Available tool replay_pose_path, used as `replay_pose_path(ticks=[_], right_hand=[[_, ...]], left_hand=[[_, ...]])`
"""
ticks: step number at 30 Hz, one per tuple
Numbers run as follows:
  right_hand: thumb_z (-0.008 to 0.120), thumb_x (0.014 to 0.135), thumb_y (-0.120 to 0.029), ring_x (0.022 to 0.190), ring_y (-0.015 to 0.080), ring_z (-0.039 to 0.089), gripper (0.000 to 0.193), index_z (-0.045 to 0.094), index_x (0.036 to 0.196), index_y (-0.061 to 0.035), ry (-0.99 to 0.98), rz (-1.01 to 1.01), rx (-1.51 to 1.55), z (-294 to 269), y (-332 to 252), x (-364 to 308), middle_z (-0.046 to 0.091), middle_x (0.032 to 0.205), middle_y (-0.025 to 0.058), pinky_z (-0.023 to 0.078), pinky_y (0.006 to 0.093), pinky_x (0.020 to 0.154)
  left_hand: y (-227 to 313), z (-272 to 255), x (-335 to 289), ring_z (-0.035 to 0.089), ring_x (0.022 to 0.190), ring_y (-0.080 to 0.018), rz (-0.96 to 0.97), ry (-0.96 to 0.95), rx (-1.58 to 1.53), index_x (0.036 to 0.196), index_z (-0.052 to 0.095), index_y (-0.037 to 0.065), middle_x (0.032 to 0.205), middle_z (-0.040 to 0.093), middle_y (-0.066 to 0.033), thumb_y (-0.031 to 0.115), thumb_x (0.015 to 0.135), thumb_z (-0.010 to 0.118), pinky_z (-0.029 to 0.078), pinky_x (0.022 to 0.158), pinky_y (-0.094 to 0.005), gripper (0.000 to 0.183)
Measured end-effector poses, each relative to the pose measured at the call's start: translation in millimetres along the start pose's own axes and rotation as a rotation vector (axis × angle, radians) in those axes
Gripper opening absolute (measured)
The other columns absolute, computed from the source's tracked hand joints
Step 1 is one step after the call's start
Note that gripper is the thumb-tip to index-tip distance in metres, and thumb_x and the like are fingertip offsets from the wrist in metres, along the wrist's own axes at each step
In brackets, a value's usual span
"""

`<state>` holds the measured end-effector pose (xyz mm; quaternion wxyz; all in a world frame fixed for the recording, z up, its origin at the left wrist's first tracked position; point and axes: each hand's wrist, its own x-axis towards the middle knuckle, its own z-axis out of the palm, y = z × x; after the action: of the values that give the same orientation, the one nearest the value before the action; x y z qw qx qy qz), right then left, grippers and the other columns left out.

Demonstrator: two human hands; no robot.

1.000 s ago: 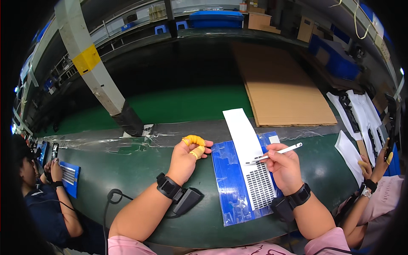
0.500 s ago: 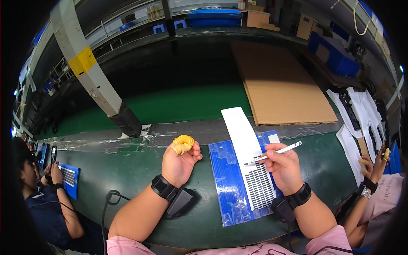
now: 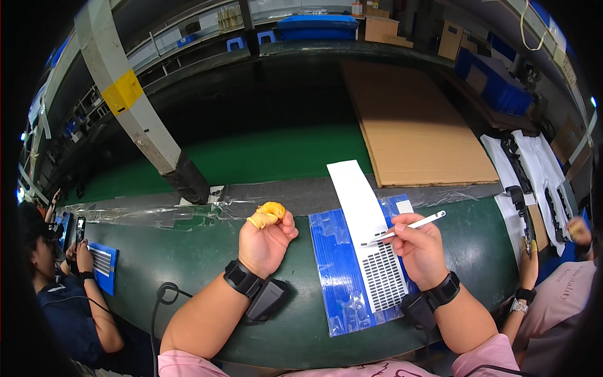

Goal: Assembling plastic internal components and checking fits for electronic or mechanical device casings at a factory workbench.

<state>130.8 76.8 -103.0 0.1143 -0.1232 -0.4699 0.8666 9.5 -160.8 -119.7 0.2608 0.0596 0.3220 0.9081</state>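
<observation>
My right hand pinches a pair of white tweezers, their tips at the top rows of small black rectangular stickers on a white backing sheet. Beneath that sheet lies a blue corrugated board wrapped in clear tape. To the left of the board, above the table, my left hand is closed palm up. Yellow finger cots cover its thumb and forefinger, which press together; whatever they pinch, if anything, is hidden.
The green table meets a dark taped strip, with a pillar standing beyond at left. Brown cardboard lies ahead. Co-workers sit on both sides; black parts on white sheets lie at right. Both my wrists carry black strapped devices.
My left hand has turned slightly, its fingertips shifting a little. My right hand and tweezers stay nearly still. The right-hand co-worker's arm has reached forward to a black part.
</observation>
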Motion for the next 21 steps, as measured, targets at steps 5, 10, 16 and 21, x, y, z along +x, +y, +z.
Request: replay_pose_path(ticks=[5, 10, 16, 21], right_hand=[[0.055, 0.079, -0.001, 0.056, 0.0118, 0.055, 0.011, 0.056, 0.09, 0.0012, -0.003, -0.001, -0.009, -2.2, 0.4, 0.5, 0.063, 0.075, 0.0139, 0.041, 0.0207, 0.05], [0.056, 0.079, -0.001, 0.057, 0.0121, 0.055, 0.01, 0.057, 0.089, 0.0011, -0.005, -0.001, 0.008, -3.8, 0.3, 1.3, 0.063, 0.074, 0.0136, 0.041, 0.0208, 0.05], [0.056, 0.079, -0.001, 0.057, 0.0126, 0.055, 0.01, 0.057, 0.089, 0.0011, -0.02, 0.012, -0.002, -2.9, 0.7, -0.1, 0.062, 0.074, 0.0136, 0.042, 0.0207, 0.051], [0.057, 0.08, -0.002, 0.056, 0.0087, 0.053, 0.012, 0.057, 0.091, 0.0012, 0.001, 0.008, 0.009, -0.9, 5.0, -2.6, 0.06, 0.071, 0.0075, 0.039, 0.0182, 0.049]], left_hand=[[1.2, 7.8, -1.3, 0.044, 0.065, -0.0176, -0.008, 0.022, 0.041, 0.08, 0.054, 0.004, 0.072, 0.052, -0.0088, 0.022, 0.081, 0.046, 0.037, 0.063, -0.0291, 0.019], [0.7, 11.3, -1.1, 0.046, 0.065, -0.0176, -0.038, 0.111, 0.044, 0.078, 0.056, 0.004, 0.073, 0.053, -0.0097, 0.037, 0.088, 0.043, 0.038, 0.064, -0.0288, 0.036], [-0.5, 0.5, -0.8, 0.043, 0.064, -0.0172, -0.011, 0.051, -0.003, 0.075, 0.054, 0.006, 0.07, 0.05, -0.008, 0.031, 0.087, 0.048, 0.037, 0.062, -0.0285, 0.029], [0.1, -0.2, -3.5, 0.041, 0.063, -0.0157, -0.004, 0.008, 0.025, 0.075, 0.053, 0.008, 0.068, 0.047, -0.006, 0.027, 0.086, 0.05, 0.035, 0.06, -0.0271, 0.023]])
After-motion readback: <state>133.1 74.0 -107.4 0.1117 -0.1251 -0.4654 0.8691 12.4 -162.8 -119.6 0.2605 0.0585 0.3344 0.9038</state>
